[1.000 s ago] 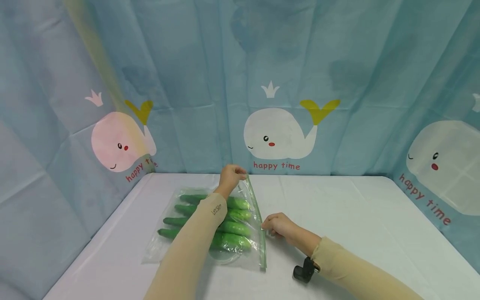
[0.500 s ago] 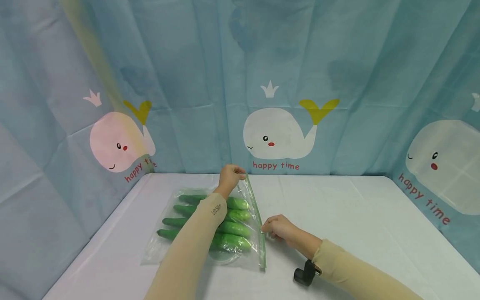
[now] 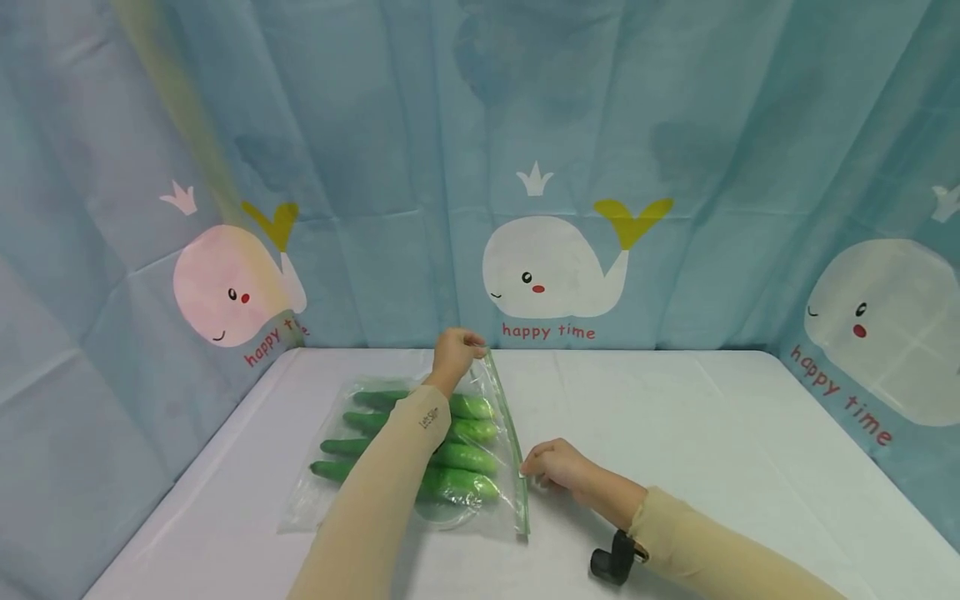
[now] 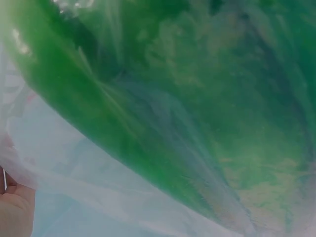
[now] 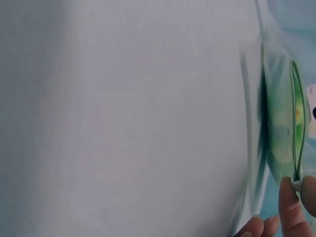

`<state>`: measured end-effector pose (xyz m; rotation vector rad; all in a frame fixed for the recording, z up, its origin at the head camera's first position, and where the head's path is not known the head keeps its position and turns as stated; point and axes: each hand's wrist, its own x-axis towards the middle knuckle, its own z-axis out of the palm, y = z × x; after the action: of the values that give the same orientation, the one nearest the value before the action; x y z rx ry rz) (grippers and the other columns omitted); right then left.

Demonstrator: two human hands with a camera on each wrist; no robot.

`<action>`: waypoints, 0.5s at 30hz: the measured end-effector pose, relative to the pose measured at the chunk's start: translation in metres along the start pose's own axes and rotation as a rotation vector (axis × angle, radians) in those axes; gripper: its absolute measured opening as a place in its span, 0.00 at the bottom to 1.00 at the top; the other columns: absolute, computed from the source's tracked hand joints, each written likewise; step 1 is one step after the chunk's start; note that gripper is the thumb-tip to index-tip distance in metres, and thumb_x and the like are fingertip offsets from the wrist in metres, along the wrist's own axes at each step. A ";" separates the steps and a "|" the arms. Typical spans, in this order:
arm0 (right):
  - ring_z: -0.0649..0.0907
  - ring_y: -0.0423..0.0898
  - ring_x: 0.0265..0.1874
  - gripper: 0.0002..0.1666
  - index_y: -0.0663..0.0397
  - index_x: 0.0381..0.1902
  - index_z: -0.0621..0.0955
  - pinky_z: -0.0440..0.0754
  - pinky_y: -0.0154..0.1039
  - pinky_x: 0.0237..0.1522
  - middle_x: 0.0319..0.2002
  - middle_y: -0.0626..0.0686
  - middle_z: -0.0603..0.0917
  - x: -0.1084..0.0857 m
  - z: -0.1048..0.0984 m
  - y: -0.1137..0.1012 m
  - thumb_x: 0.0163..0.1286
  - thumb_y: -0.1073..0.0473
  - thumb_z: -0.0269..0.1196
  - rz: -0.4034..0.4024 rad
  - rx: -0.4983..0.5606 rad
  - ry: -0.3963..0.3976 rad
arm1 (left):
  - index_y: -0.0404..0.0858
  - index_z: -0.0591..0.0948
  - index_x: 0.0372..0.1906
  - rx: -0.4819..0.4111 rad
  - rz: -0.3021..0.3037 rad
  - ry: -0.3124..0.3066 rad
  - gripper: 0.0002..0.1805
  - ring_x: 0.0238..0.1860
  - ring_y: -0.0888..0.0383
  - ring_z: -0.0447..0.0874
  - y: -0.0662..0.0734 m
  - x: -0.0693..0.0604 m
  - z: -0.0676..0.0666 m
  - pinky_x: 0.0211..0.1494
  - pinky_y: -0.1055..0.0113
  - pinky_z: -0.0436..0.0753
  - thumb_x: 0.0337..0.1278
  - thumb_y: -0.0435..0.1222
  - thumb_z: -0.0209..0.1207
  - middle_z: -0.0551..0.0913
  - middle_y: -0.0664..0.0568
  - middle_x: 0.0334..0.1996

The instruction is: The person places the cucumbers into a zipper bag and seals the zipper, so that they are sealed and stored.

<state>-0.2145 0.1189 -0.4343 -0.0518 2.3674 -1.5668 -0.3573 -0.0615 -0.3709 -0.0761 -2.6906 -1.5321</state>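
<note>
A clear zip bag [image 3: 300, 508] lies on the white table, its green zip strip [image 3: 504, 408] running along the right side. Several green cucumbers [image 3: 465, 483] rest inside it, side by side, partly covered by the left forearm. My left hand [image 3: 456, 354] pinches the bag's far corner at the end of the strip. With thumb and forefinger, my right hand [image 3: 558, 467] pinches a small white slider [image 5: 296, 185] on the strip. In the right wrist view the strip's two green edges stand apart above the slider. Cucumbers [image 4: 98, 118] behind plastic fill the left wrist view.
The white table [image 3: 660, 417] reaches back to a light blue curtain [image 3: 375, 167] printed with whales. A black wrist camera [image 3: 615, 560] hangs below the right wrist, near the table surface. A round shape shows faintly under the near side of the bag.
My right hand has slid a short way along the zip strip toward me, with the slider. The left hand keeps its grip on the far corner. The head view has shifted slightly.
</note>
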 end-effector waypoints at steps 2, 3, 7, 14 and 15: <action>0.69 0.42 0.20 0.07 0.65 0.26 0.84 0.65 0.34 0.24 0.21 0.48 0.74 -0.001 0.001 0.001 0.59 0.64 0.63 -0.002 0.003 -0.008 | 0.32 0.85 0.46 0.006 -0.004 0.002 0.11 0.47 0.46 0.82 0.000 0.000 0.000 0.52 0.53 0.79 0.58 0.29 0.64 0.84 0.43 0.44; 0.69 0.42 0.20 0.07 0.64 0.26 0.83 0.65 0.34 0.24 0.21 0.48 0.74 -0.002 0.001 0.001 0.59 0.64 0.63 -0.004 0.005 -0.010 | 0.32 0.85 0.45 0.010 -0.005 0.002 0.11 0.47 0.46 0.81 0.000 0.000 -0.001 0.52 0.54 0.79 0.58 0.29 0.64 0.84 0.43 0.44; 0.69 0.43 0.21 0.07 0.64 0.25 0.83 0.64 0.34 0.24 0.21 0.48 0.73 -0.003 0.002 0.002 0.59 0.64 0.63 -0.009 0.009 -0.013 | 0.32 0.85 0.46 0.005 -0.009 0.002 0.11 0.48 0.46 0.81 0.000 -0.001 -0.001 0.52 0.53 0.79 0.58 0.29 0.64 0.84 0.44 0.43; 0.68 0.42 0.19 0.07 0.63 0.23 0.81 0.64 0.33 0.23 0.18 0.46 0.71 -0.007 0.002 0.001 0.58 0.64 0.63 -0.006 0.011 -0.014 | 0.32 0.86 0.44 -0.014 0.004 0.011 0.09 0.46 0.47 0.82 0.001 -0.002 -0.001 0.52 0.53 0.79 0.59 0.29 0.63 0.85 0.43 0.42; 0.68 0.42 0.19 0.07 0.62 0.23 0.81 0.64 0.33 0.23 0.18 0.46 0.71 -0.007 0.002 0.001 0.58 0.64 0.63 -0.005 0.011 -0.016 | 0.32 0.86 0.44 -0.015 0.005 0.014 0.09 0.46 0.47 0.82 0.001 -0.002 -0.001 0.52 0.53 0.79 0.59 0.29 0.63 0.85 0.43 0.42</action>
<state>-0.2067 0.1187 -0.4345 -0.0675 2.3486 -1.5759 -0.3550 -0.0619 -0.3696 -0.0718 -2.6665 -1.5453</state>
